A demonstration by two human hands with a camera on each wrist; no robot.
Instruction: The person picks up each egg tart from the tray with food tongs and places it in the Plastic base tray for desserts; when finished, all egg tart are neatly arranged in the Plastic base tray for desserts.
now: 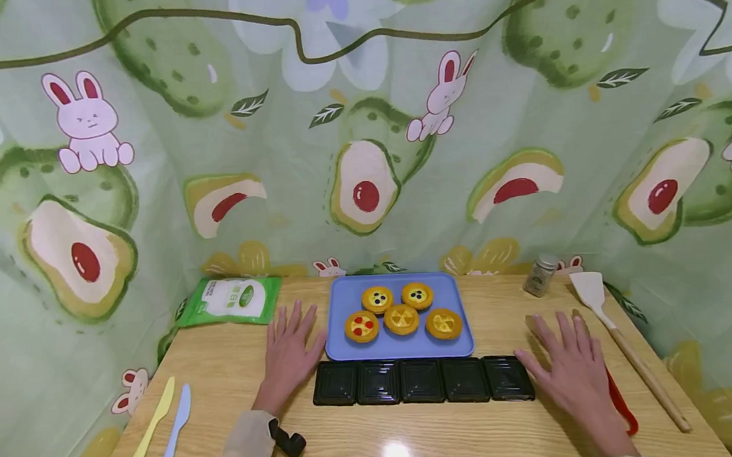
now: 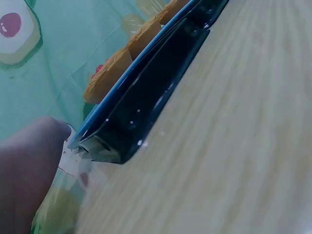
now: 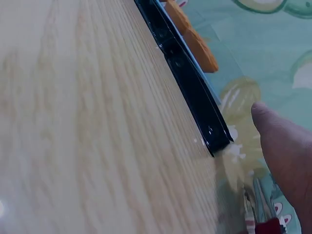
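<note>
My left hand rests with spread, straight fingers at the left edge of a blue tray, holding nothing. Several small tarts sit on that tray: a red-topped tart, two with dark berries, such as this tart, and two with yellow pieces, such as this tart. In front of the tray, several black square plastic trays stand in a row. My right hand, fingers spread and nothing held, is at the row's right end, partly covering a red-handled utensil. Each thumb shows in its wrist view.
At back left lies a green-and-white packet. A yellow knife and a blue knife lie at front left. On the right are a small glass jar and a white spatula with a wooden handle. A patterned curtain surrounds the table.
</note>
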